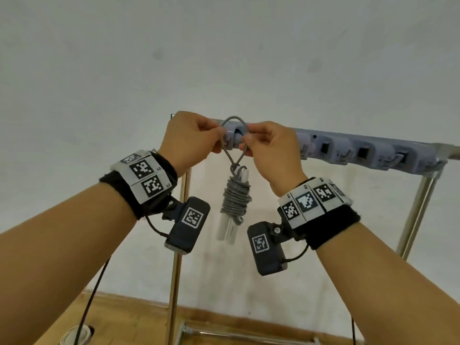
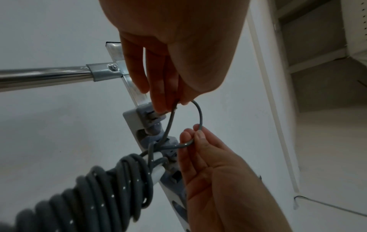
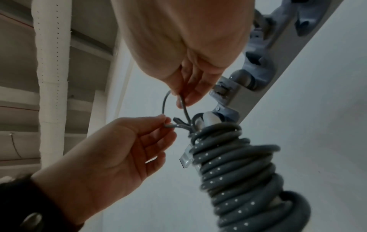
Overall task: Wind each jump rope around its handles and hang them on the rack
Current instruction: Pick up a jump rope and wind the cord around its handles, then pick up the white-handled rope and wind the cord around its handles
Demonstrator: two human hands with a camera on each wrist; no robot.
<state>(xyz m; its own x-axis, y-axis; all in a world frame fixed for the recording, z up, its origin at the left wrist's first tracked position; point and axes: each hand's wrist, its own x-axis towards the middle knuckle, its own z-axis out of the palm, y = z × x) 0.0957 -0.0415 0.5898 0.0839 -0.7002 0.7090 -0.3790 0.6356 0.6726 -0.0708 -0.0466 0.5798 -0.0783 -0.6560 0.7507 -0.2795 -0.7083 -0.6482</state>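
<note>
From the head view, both hands are raised at the rack (image 1: 361, 151), a pale rail of hooks on steel posts. The left hand (image 1: 191, 140) and right hand (image 1: 268, 148) each pinch one side of a small grey loop (image 1: 234, 120) of cord, held up right in front of the rail's leftmost holder. Below it, toward six o'clock, the jump rope (image 1: 235, 197) hangs between the wrists as a tight grey coil around two white handles (image 1: 227, 230).

In the left wrist view, the left hand (image 2: 178, 51) comes down from twelve o'clock, thumb and fingertips closed on the cord. The right hand (image 2: 216, 175) reaches up from five o'clock and nips the loop (image 2: 199, 116) at its far side. The coil (image 2: 95, 193) runs off toward seven o'clock; the rack's holder (image 2: 139, 119) sits just behind the loop.

In the right wrist view, the right hand (image 3: 188, 47) pinches the cord from twelve o'clock, while the left hand (image 3: 111, 150) at eight o'clock pinches the loop's (image 3: 164, 102) other side. The coil (image 3: 238, 169) trails to five o'clock, and the rack (image 3: 258, 70) slants away toward two.
</note>
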